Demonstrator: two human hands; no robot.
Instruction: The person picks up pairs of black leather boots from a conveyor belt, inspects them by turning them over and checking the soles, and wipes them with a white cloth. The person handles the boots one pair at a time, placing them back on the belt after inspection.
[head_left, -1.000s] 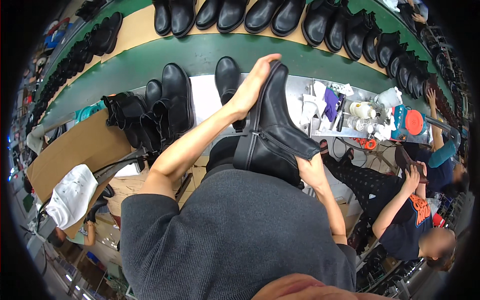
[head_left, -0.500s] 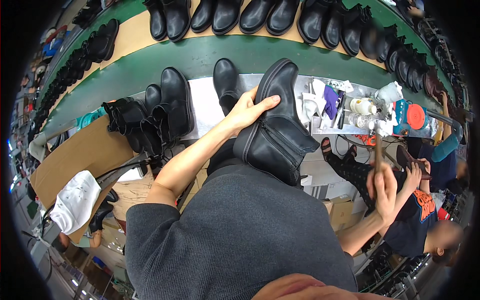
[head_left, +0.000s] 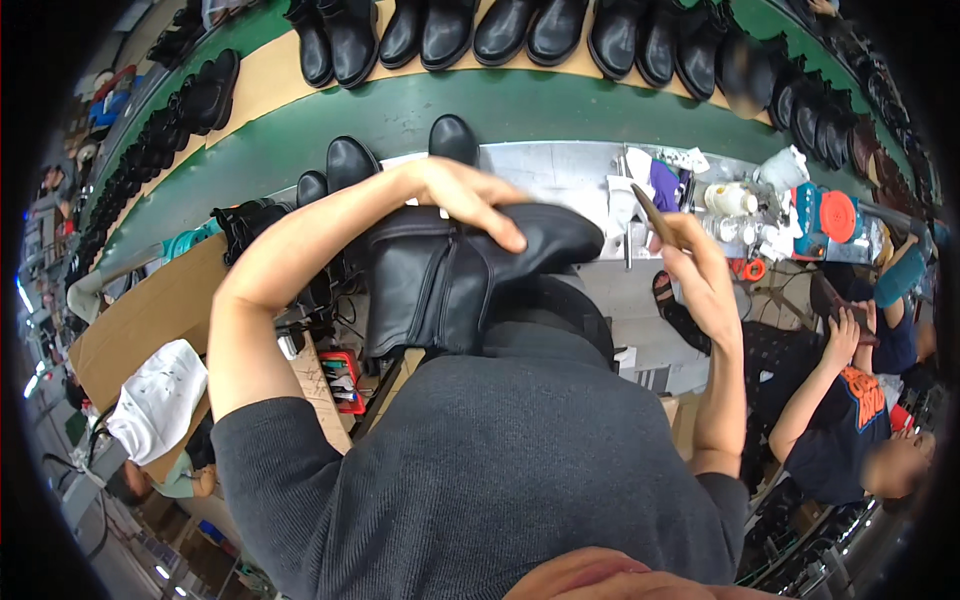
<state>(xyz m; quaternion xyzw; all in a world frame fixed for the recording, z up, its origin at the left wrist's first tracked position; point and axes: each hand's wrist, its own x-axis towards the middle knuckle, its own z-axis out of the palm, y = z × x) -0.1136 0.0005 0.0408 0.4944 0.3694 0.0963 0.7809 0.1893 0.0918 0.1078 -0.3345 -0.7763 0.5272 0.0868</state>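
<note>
Black leather ankle boot with a side zip (head_left: 465, 285), tilted over in front of the body, toe pointing right and shaft turned toward a ribbed dark grey top (head_left: 530, 460), close to the near edge of a silvery metal worktop (head_left: 560, 160). Bare left hand (head_left: 462, 198) clasped over the boot from above, only partly closed, thumb pressed on the leather, fingers stretched toward the toe, fingertips blurred. Bare right hand (head_left: 705, 275) just off the toe and apart from it, fingers curled around a slim brown stick-like tool (head_left: 650, 214), tip angled up and left; kind of tool not clear.

Toward the right end of the worktop: crumpled purple cloth (head_left: 664, 186), squat white bottle (head_left: 728, 199), teal container (head_left: 806, 215) with a round orange disc (head_left: 838, 216) on its side. Near the worktop's far edge, left of the middle, another black boot (head_left: 453, 140), partly behind the left forearm. Beyond that edge, long green bench (head_left: 480, 108) with a tan cardboard strip (head_left: 265, 82) under a row of black boots (head_left: 612, 40). Off to the left, dark-spotted white cloth (head_left: 158, 395) draped over a brown cardboard sheet (head_left: 140, 312). Far right, co-worker in a dark T-shirt (head_left: 825, 445), hands around a brown shoe (head_left: 826, 303).
</note>
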